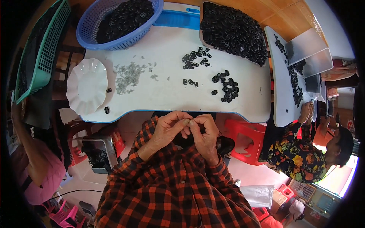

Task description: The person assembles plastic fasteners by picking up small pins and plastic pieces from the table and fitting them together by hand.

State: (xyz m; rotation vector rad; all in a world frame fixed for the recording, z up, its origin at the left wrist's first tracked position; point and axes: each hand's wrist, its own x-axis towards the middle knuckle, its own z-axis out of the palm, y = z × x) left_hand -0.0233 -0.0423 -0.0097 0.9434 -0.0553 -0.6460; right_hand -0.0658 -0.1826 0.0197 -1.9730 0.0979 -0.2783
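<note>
My left hand and my right hand meet just off the near edge of the white table. Thumbs and fingertips are pinched together, and whatever they hold is too small or hidden to make out. Nearest to them on the tabletop lie several small black rectangular pieces with two holes. Beyond is a looser group of similar black pieces. To the right, black oval pieces form a cluster. A heap of tiny clear pieces spreads over the left half.
A white scalloped plate sits at the left, with two loose black pieces beside it. A purple-blue basket and a tray, both full of black parts, stand at the back. People work at both sides; a red stool is at right.
</note>
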